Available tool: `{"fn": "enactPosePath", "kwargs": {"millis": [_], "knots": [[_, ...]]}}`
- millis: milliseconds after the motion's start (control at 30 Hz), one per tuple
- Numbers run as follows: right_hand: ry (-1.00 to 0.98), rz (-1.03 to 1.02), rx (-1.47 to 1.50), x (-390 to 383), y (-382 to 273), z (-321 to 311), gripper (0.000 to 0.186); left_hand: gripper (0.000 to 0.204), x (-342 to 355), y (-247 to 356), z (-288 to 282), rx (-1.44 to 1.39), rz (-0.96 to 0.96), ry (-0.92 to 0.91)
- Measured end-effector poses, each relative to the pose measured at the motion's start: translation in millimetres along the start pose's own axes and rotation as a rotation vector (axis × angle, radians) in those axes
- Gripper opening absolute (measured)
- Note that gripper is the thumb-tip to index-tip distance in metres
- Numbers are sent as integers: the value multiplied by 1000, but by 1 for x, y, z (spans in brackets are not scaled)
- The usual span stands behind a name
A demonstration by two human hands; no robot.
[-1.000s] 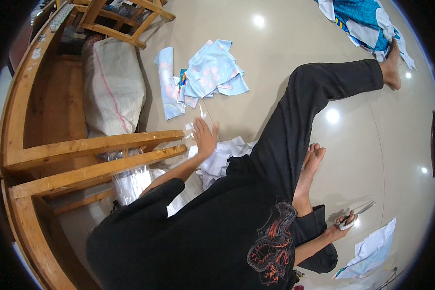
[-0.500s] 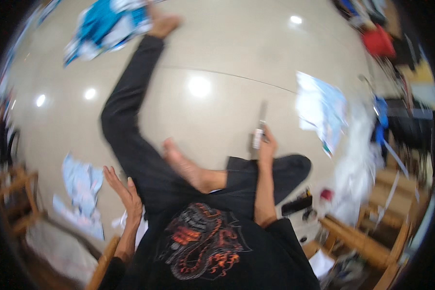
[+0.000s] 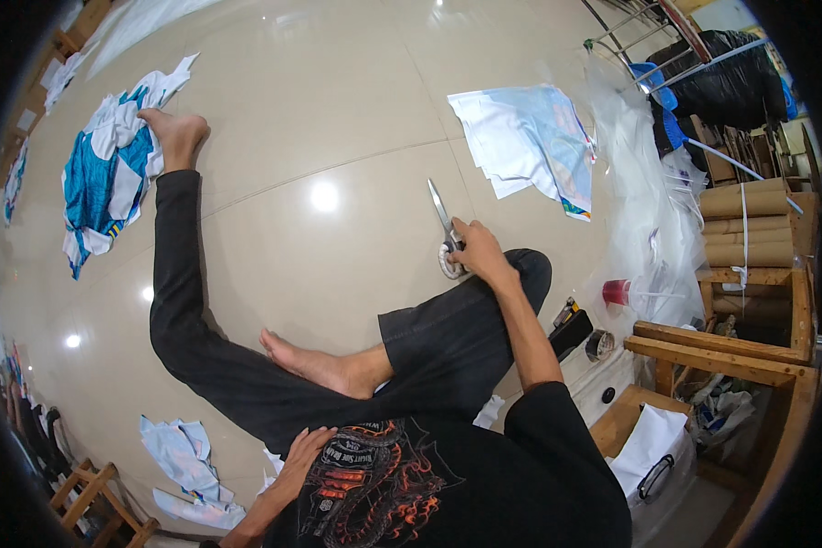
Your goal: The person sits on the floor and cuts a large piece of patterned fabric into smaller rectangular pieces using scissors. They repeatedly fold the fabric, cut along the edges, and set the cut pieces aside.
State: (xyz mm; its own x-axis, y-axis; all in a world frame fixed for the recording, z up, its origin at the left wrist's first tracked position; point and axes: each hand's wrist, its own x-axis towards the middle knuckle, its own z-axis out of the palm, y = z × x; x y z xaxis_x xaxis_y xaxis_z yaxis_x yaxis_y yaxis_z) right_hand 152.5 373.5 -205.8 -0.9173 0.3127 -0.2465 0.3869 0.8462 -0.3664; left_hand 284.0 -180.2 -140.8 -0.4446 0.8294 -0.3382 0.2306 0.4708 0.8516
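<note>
My right hand (image 3: pixel 481 252) is closed on the handles of a pair of scissors (image 3: pixel 440 206), just beyond my bent right knee. Their metal blades point away from me over the tiled floor, and pale wrapping shows on the handle loops. My left hand (image 3: pixel 307 453) rests against the front of my black T-shirt (image 3: pixel 384 484) with its fingers stretched out and nothing in it. A stack of white and light-blue cut fabric pieces (image 3: pixel 521 137) lies on the floor beyond the scissors, to the right.
Teal and white fabric (image 3: pixel 100 173) lies under and beside my outstretched left foot. More light-blue pieces (image 3: pixel 181 457) are at the lower left. On the right are clear plastic sheeting (image 3: pixel 635 192), a red cup (image 3: pixel 616 292), a tape roll (image 3: pixel 600 344) and a wooden frame (image 3: pixel 712 347).
My left hand has come from beside my thigh onto my shirt front. The scissors, still in my right hand, now lean to the left. The whole view has shifted.
</note>
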Motion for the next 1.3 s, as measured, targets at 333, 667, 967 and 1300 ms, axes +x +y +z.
{"fn": "enactPosePath", "kwargs": {"millis": [333, 667, 967, 1300], "knots": [[605, 148, 37, 181, 68, -52, 39, 44, 47, 4, -2, 242, -138, 6], [656, 239, -107, 227, 85, -39, 18, 35, 52, 3, 13, 400, -211, 121], [611, -137, 125, 221, 79, -58, 17, 51, 15, 65, -67, 92, -172, -38], [-29, -519, 565, 136, -231, 47, 26, 43, 140, -39, -171, -253, -235, 839]]}}
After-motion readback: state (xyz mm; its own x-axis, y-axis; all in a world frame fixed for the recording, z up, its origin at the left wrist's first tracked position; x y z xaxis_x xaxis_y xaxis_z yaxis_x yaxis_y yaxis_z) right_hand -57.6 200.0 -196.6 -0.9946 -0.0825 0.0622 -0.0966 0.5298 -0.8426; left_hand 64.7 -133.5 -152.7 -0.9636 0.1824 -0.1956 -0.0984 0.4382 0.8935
